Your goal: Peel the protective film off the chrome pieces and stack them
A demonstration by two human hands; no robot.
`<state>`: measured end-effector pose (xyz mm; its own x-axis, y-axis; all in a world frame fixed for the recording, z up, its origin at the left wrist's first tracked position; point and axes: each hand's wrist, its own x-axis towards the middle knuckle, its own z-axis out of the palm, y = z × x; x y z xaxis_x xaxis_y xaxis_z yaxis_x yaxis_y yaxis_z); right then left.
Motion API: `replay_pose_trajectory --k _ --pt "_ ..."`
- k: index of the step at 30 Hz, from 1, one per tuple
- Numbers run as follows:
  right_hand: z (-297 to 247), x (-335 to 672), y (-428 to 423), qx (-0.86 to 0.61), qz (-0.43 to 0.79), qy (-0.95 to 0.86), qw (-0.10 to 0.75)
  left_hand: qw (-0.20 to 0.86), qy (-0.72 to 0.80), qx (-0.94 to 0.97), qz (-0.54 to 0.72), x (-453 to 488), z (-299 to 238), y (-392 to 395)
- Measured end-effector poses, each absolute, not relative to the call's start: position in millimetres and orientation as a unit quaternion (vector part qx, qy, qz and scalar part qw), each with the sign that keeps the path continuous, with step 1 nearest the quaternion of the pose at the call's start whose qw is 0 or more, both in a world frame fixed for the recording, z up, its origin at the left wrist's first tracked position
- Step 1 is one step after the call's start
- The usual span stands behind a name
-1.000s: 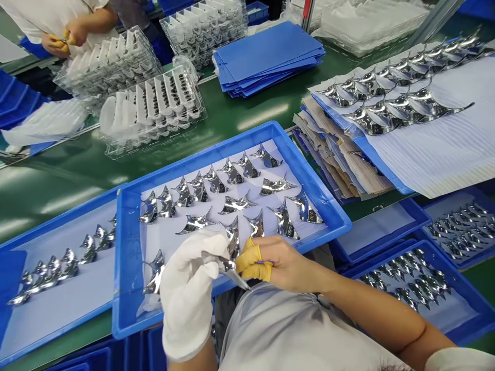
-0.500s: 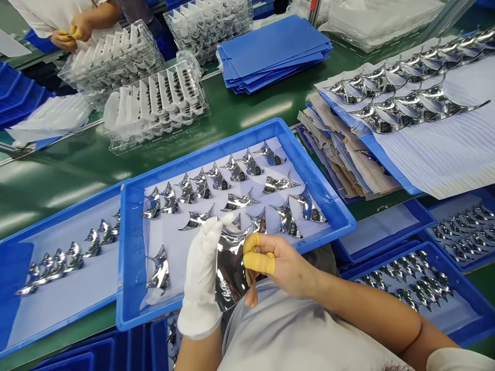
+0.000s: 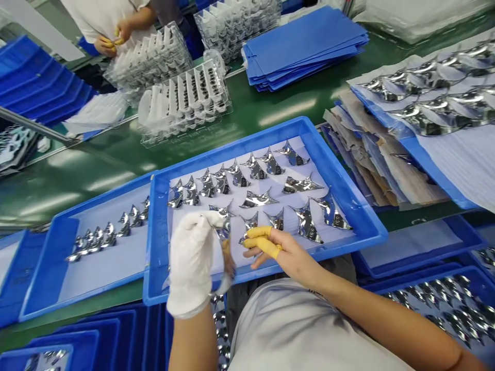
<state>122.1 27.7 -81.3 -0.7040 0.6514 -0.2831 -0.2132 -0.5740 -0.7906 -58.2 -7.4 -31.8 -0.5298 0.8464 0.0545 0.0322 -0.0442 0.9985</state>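
My left hand (image 3: pixel 191 263), in a white glove, is closed on a shiny chrome part (image 3: pixel 219 260). That part is turned nearly edge-on and partly hidden by the glove. To its right, my right hand (image 3: pixel 284 250) is open, with yellow finger covers on two fingers and nothing in its grasp. Both hands are over the front of a blue tray (image 3: pixel 365 226) lined with white sheet. Curved, pointed chrome pieces (image 3: pixel 253 199) lie in rows in the tray, several along its far side.
A second blue tray (image 3: pixel 33 296) with chrome pieces adjoins on the left. Behind are clear plastic racks (image 3: pixel 185 103) and stacked blue sheets (image 3: pixel 305 44). On the right, chrome parts lie on a lined sheet above a paper-and-card stack (image 3: pixel 379 149). A co-worker's hands (image 3: pixel 114 38) show at the back.
My right hand has let go of the chrome part and its fingers have spread. The left hand has turned the part from face-on to nearly edge-on. The view has shifted left.
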Motion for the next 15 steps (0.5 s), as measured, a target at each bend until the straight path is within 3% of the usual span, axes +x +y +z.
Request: replay_pose_trajectory --k 4,9,15 --pt "-91.9 125.5 33.2 -0.317 0.82 -0.406 0.25 0.165 0.777 0.394 0.462 -113.4 -19.6 -16.4" --pt "-91.2 127.2 38.8 -0.327 0.814 -0.416 0.24 0.189 0.852 0.453 0.182 -161.2 -38.3 -17.6" --pt "-91.2 127.5 39.3 -0.326 0.808 -0.432 0.234 0.203 0.843 0.493 0.069 -164.7 -63.9 -25.0"
